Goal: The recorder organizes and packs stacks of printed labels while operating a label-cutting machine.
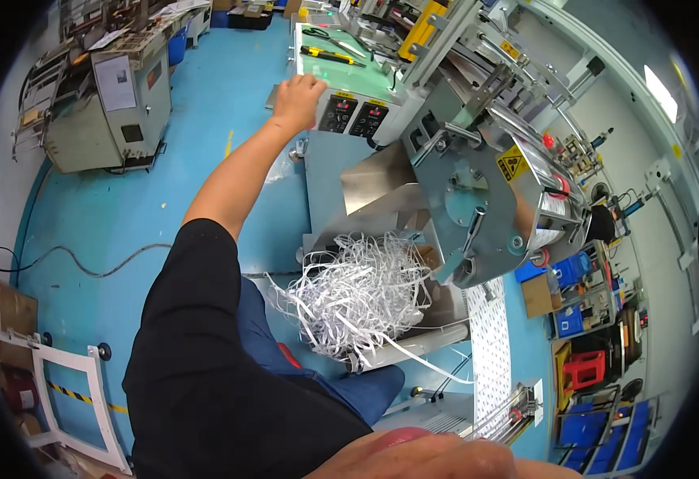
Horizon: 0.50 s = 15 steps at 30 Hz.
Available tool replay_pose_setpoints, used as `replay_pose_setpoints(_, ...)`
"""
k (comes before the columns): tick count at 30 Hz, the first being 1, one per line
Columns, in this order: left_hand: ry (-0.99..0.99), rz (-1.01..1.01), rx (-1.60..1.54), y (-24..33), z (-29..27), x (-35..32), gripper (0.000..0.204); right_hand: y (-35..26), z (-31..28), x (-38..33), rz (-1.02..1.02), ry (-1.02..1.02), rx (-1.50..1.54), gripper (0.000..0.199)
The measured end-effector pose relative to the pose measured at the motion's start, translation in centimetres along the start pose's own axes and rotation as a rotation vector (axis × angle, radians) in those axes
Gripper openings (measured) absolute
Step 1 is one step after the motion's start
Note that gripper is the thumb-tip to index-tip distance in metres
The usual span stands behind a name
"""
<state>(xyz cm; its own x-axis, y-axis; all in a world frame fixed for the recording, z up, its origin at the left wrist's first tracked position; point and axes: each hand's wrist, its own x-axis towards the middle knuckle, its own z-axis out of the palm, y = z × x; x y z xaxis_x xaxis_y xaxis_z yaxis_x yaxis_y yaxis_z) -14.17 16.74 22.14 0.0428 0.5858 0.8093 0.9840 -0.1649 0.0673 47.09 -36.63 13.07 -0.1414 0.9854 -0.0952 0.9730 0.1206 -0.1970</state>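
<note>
I see a yellow diamond warning label (511, 163) on the machine's round plate, and two dark display panels (353, 116) below the green top.

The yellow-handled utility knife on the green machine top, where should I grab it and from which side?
Take the utility knife by the middle of its long yellow and black handle, fingers across the narrow width, coming from above. It lies flat on the green machine top, just beyond the left hand, with bare surface on both sides. Which end holds the blade is too small to tell.
</note>
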Motion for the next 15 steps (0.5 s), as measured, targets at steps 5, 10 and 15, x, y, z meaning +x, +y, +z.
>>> replay_pose_setpoints(5, 0.24, 0.033, -0.224, 3.6, -1.0, -5.2, 0.032, -0.4, 0.1, 2.1, 0.237, -0.005, -0.02, 0.031)
replay_pose_setpoints(10, -0.85, 0.177, -0.954, 22.0, -7.2, -17.9, 0.039, -2.5, -2.2, 8.1, 0.033, -0.302, 0.345, 0.036)
replay_pose_setpoints(15, -0.993, 0.401, -1.187, 40.0, -9.0, -22.3, 0.046, -1.7, -0.9, 11.0, -0.062, -0.629, 0.265, 0.035)
